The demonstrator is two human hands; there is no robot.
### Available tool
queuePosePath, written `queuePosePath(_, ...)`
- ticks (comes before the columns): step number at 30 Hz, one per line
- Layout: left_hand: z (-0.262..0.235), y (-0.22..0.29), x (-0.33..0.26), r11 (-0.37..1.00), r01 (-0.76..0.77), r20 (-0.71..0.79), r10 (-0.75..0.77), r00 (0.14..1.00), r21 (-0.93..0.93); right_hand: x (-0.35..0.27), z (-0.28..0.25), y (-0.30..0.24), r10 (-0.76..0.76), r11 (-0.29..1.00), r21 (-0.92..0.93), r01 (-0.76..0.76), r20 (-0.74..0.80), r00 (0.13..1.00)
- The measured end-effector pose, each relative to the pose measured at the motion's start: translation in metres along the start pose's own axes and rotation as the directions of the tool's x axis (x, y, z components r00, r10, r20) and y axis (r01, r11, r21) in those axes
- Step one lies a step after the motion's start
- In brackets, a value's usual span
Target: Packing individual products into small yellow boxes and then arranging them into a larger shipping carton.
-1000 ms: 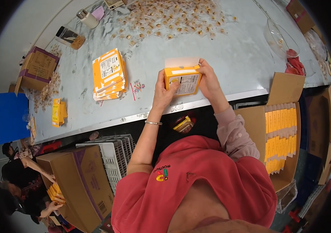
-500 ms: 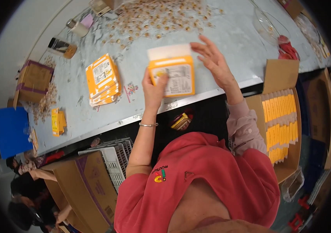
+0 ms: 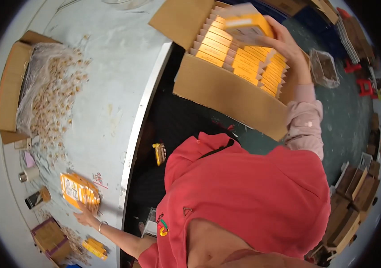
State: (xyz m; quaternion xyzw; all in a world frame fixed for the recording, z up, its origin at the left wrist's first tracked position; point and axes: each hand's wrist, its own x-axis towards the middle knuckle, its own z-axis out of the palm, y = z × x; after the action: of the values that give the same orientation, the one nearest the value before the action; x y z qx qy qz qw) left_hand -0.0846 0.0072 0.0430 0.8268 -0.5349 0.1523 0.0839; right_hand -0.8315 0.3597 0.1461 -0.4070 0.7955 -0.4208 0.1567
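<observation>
- Yellow box (image 3: 246, 22): a small flat carton, gripped in the right hand (image 3: 284, 42) and held just above the open cardboard case (image 3: 226, 91) that stands off the edge of the surface (image 3: 105, 111). A second ago this box was over the surface, between both hands; it has since been carried across to the case.
- Right hand: fingers closed around the far end of the yellow box, arm stretched out in a pink sleeve (image 3: 306, 120).
- Cardboard case: flaps open, already packed with rows of like yellow boxes (image 3: 244, 60) standing on edge. The carried box hangs over the upper rows, not yet set among them, so the placing step appears close to done.
- Left hand (image 3: 84, 217): it has let go of the box and gone back to the surface, where it now lies spread flat beside a stack of flat yellow cartons (image 3: 78, 191), fingers touching the stack's near edge. It grips nothing that can be seen.
- Surface: pale, with a loose scatter of small tan pieces (image 3: 58, 94) spilling from a clear bag in a brown box (image 3: 9, 89).
- Person: red hooded top (image 3: 248, 201) fills the lower middle of the view.
</observation>
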Motion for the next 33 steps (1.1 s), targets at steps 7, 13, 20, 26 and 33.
queuePosePath(7, 0.005, -0.016, -0.003, 0.542, 0.642, 0.732, -0.070, 0.677, -0.542, -0.128, -0.053, 0.234, 0.566, 0.765, -0.443, -0.467, 0.118, 0.816)
queuePosePath(13, 0.033, -0.041, 0.027, 0.668, 0.301, 0.363, -0.051, 0.931, -0.680, -0.149, 0.017, 0.196, 0.612, 0.717, -0.484, -0.503, 0.091, 0.785)
queuePosePath(20, 0.024, -0.033, 0.034, 0.574, 0.589, 0.664, -0.102, 0.741, -0.569, -0.153, -0.023, 0.238, 0.732, 0.680, -0.136, -0.720, 0.077, 0.677)
queuePosePath(26, 0.028, -0.069, 0.033, 0.261, 0.698, 0.738, 0.101, 0.667, -0.667, -0.061, -0.023, 0.173, 0.285, 0.846, -0.389, -0.364, -0.246, 0.926)
queuePosePath(33, -0.033, -0.014, 0.006, 0.208, 0.269, 0.283, 0.036, 0.959, -0.940, 0.053, 0.176, -0.002, -0.328, 0.943, 0.010, 0.332, 0.181, 0.927)
